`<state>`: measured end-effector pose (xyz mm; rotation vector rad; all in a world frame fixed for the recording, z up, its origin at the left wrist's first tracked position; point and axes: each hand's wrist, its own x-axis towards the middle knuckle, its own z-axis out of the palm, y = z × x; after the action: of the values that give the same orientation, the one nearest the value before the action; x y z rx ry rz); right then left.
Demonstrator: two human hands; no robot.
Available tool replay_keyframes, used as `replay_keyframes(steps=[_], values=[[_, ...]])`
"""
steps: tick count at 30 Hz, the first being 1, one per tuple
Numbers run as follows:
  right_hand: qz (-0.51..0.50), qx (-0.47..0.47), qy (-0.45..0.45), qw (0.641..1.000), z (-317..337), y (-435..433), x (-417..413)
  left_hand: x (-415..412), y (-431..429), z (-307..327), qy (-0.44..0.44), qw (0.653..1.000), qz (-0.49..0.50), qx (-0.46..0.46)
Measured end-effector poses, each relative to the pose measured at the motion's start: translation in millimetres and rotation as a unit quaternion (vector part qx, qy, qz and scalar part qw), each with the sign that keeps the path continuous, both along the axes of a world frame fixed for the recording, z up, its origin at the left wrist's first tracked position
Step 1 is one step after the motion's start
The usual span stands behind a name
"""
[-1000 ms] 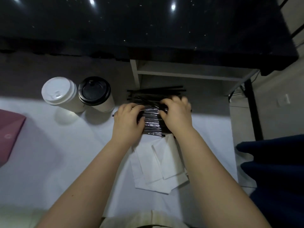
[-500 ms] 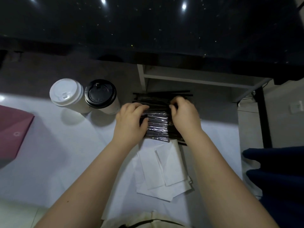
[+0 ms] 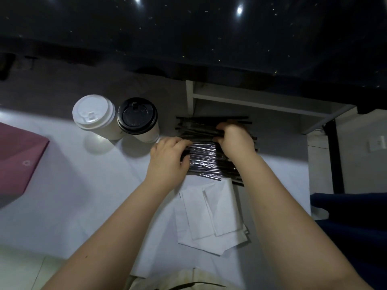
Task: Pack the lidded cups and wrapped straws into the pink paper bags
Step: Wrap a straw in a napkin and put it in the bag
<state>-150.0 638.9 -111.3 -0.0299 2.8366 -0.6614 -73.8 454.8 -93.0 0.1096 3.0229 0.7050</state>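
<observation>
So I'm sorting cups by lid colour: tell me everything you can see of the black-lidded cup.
The black-lidded cup is a pale, paper-looking cup under a round black plastic-looking lid with a raised rim and a sip tab. It stands upright on the white table, close beside the white-lidded cup, left of the straws. Neither hand touches it.

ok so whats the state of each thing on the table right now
white-lid cup: upright, lidded, on table
black-lid cup: upright, lidded, touching the white-lid cup
straws: wrapped, piled, both hands on them
pink bag: lying flat, nothing packed yet
napkins: folded, stacked
left hand: fingers curled on straws
right hand: fingers curled on straws
</observation>
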Motion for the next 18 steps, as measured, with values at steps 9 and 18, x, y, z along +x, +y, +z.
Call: replay_keyframes(steps=[9, 18], values=[[-0.004, -0.002, -0.015, 1.000, 18.0, 4.4, -5.3, 1.1, -7.3, 9.7, 0.020, 1.000, 0.006, 0.004], [-0.043, -0.150, -0.097, 0.983, 47.2, 15.2, 6.8, 12.7, -2.0, 29.2, 0.049, 0.999, 0.006, 0.010]])
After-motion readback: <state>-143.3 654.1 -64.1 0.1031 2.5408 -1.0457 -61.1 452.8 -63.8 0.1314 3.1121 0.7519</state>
